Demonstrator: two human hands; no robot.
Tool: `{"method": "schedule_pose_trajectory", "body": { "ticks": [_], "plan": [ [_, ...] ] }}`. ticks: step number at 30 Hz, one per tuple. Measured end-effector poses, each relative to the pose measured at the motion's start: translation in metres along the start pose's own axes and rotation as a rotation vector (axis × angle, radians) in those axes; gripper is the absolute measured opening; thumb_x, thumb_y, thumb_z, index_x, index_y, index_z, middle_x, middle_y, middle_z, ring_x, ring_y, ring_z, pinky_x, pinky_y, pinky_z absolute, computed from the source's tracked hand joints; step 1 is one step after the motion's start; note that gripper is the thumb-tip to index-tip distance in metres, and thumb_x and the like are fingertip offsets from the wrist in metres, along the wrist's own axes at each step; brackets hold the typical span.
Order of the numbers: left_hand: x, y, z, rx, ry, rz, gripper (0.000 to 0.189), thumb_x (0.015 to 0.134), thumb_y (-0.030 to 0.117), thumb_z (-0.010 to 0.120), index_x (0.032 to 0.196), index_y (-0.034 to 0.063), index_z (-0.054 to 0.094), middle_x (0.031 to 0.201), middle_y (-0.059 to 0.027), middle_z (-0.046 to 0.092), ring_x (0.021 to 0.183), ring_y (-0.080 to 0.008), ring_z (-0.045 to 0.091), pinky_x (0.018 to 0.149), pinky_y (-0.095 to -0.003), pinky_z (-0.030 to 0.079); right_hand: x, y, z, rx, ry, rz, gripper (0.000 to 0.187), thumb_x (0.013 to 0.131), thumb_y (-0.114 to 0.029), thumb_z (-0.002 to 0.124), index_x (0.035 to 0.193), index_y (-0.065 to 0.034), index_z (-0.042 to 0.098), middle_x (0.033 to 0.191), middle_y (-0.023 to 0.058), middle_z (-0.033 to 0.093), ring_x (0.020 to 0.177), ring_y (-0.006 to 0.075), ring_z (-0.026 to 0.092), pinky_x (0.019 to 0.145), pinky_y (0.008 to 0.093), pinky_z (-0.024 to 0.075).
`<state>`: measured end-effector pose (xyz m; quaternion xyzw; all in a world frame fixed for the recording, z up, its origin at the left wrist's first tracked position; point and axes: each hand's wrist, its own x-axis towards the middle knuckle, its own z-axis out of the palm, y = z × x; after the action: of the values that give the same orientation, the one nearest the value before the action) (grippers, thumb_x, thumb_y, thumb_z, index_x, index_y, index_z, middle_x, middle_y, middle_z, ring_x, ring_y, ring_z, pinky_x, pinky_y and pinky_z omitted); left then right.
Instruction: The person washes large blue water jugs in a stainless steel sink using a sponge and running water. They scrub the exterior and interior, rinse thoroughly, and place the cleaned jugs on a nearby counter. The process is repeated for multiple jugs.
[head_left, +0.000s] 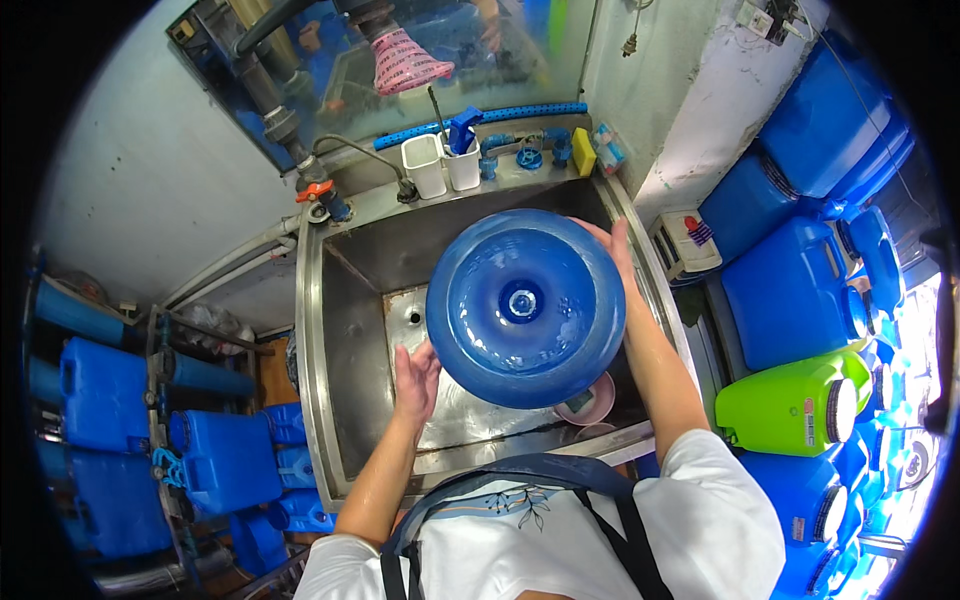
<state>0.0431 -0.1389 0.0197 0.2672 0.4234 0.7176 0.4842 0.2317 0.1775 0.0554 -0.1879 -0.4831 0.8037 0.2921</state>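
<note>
A large round blue plastic water bottle (480, 300) is upright over a stainless steel sink (360, 420), its round top and central neck facing me. My right hand (611, 244) lies against its far right side, the fingers partly hidden behind it. At the near left side is my left hand (416, 379), fingertips at the bottle's wall and partly covered by it. The bottle sits between both palms. Whether its base rests on the sink floor is hidden. A pink bowl (600, 401) with something dark green in it shows below the bottle's right edge.
Two white containers (424, 166), one holding a blue-handled tool, stand on the sink's back ledge near a yellow sponge (583, 152). An orange-handled valve (315, 191) is at the left corner. A pink-wrapped pipe end (409, 64) hangs above. Blue jugs (225, 461) and a green jug (784, 405) flank the sink.
</note>
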Motion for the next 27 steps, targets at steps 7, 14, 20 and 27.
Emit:
{"method": "schedule_pose_trajectory", "body": {
  "ticks": [7, 14, 20, 27],
  "plan": [
    [0.085, 0.035, 0.017, 0.109, -0.225, -0.126, 0.097, 0.087, 0.081, 0.028, 0.134, -0.0011, 0.050, 0.125, -0.0121, 0.061, 0.114, -0.0209, 0.057, 0.101, -0.0345, 0.042, -0.135, 0.065, 0.002, 0.484, 0.447, -0.003, 0.075, 0.099, -0.062, 0.023, 0.146, -0.0047, 0.033, 0.142, 0.0126, 0.045, 0.129, 0.0252, 0.046, 0.112, 0.0396, 0.0337],
    [0.077, 0.059, -0.027, 0.155, -0.189, -0.179, 0.075, 0.085, 0.059, 0.059, 0.130, -0.0011, 0.052, 0.119, -0.0137, 0.063, 0.107, -0.0211, 0.061, 0.094, -0.0351, 0.049, -0.134, 0.080, 0.080, -0.139, 0.425, -0.355, 0.049, 0.104, -0.035, 0.032, 0.141, -0.0046, 0.042, 0.134, 0.0123, 0.051, 0.123, 0.0223, 0.050, 0.108, 0.0372, 0.0387],
    [0.002, 0.037, -0.028, -0.103, 0.293, -0.107, 0.051, 0.090, 0.042, 0.058, 0.121, 0.0011, 0.058, 0.116, -0.0111, 0.065, 0.106, -0.0211, 0.063, 0.086, -0.0338, 0.053, 0.011, 0.029, 0.064, -1.012, 0.115, -0.489, 0.039, 0.096, -0.027, 0.047, 0.126, -0.0043, 0.058, 0.122, 0.0170, 0.061, 0.120, 0.0345, 0.052, 0.102, 0.0407, 0.0392],
    [-0.021, 0.035, 0.021, -0.044, 0.632, -0.292, 0.063, 0.090, 0.061, 0.054, 0.132, 0.0153, 0.051, 0.117, -0.0035, 0.065, 0.095, -0.0160, 0.062, 0.073, -0.0249, 0.044, 0.181, 0.009, 0.077, -1.725, 0.365, -0.579, 0.040, 0.077, -0.030, 0.075, 0.114, -0.0172, 0.066, 0.135, 0.0169, 0.048, 0.130, 0.0368, 0.039, 0.098, 0.0570, 0.0372]
  ]
}}
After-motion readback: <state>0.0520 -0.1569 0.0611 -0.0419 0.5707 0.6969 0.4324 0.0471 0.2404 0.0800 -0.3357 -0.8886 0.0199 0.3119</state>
